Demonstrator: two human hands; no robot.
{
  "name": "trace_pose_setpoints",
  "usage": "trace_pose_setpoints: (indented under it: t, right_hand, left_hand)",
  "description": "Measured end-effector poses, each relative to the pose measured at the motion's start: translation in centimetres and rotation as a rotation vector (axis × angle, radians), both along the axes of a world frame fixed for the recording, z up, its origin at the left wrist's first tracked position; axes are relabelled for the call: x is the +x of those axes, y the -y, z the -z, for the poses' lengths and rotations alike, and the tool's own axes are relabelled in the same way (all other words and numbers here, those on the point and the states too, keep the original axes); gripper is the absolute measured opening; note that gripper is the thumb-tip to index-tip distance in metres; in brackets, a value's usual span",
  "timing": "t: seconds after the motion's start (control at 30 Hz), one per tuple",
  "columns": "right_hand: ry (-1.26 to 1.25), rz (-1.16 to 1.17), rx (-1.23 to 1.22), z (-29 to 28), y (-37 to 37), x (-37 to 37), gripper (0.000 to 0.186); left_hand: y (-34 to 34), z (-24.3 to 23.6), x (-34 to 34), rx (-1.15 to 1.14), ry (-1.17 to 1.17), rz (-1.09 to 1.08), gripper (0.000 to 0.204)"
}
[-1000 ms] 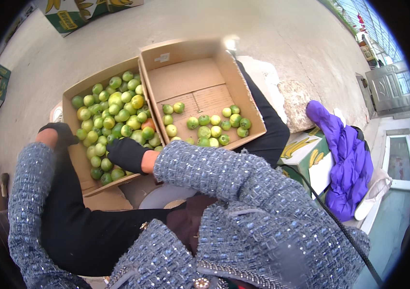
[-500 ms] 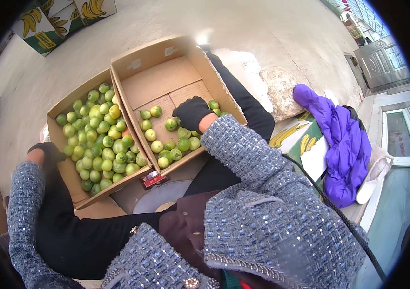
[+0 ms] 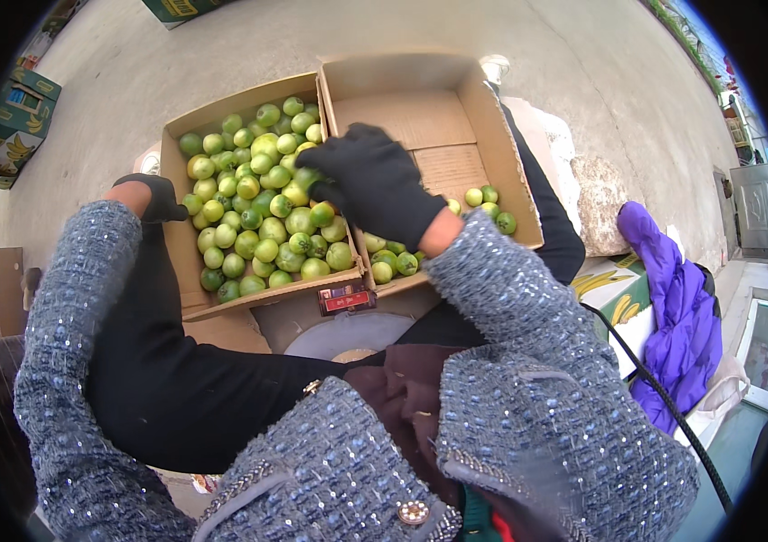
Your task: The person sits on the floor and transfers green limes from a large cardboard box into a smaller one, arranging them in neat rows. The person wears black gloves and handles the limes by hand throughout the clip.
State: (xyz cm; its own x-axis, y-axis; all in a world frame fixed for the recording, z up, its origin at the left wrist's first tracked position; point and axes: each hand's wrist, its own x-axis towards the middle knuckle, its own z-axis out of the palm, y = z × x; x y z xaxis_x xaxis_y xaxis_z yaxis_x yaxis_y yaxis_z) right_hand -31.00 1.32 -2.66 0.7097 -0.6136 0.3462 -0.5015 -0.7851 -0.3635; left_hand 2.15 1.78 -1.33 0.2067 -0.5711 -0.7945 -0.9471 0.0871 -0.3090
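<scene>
We see most of the green tomatoes (image 3: 246, 242) piled in the fuller carton (image 3: 190, 287), with a smaller number in the emptier carton (image 3: 402, 74) pressed against its right side. Our right hand (image 3: 373, 181), in a black glove, is above the fuller carton's right wall, its bent fingers just over the pile; we cannot tell whether they pinch a tomato. Our left hand (image 3: 160, 197), gloved too, is at the fuller carton's left wall, fingers close together and curled toward the rim; whether they grip it we cannot tell. A small red box (image 3: 348, 300) lies just below the fuller carton's near right corner.

We judge each tomato light, firm and smooth-skinned, apt to roll and to bruise if dropped. We would take one round its widest part with thumb and two fingers, pressing gently.
</scene>
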Motion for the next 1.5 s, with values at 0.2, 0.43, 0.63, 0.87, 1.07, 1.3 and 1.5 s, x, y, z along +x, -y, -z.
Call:
trace_pose_setpoints:
  t: [0.2, 0.43, 0.63, 0.87, 1.07, 1.3, 1.5]
  right_hand:
    - [0.020, -0.288, -0.253, 7.9, -6.4, 12.2, 0.007]
    - [-0.001, -0.244, -0.370, 12.4, -7.3, 13.8, 0.012]
    - [0.238, -0.118, -0.149, 6.2, -4.8, 6.6, 0.018]
    - [-0.612, 0.381, 0.389, 6.6, 3.8, -13.4, 0.037]
    - [-0.676, 0.226, 0.382, 11.5, 3.5, -13.5, 0.022]
    - [-0.264, 0.302, 0.390, 5.0, 2.9, -11.0, 0.031]
    - [0.076, -0.146, 0.193, 4.2, -1.4, 2.9, 0.023]
  left_hand:
    - [-0.2, -0.5, -1.0, -0.043, 0.017, -0.032, 0.055]
    - [-0.3, 1.6, 2.4, -0.079, -0.080, -0.029, 0.046]
    - [-0.4, 0.7, 0.3, -0.039, -0.047, 0.010, 0.047]
    - [0.3, 0.3, 0.1, -0.066, -0.032, 0.009, 0.049]
    - [0.3, 1.0, 1.4, -0.019, -0.055, -0.011, 0.053]
    - [1.0, 1.2, 0.6, 0.084, 0.009, 0.024, 0.057]
    - [0.5, 0.7, 0.4, 0.033, 0.013, 0.002, 0.058]
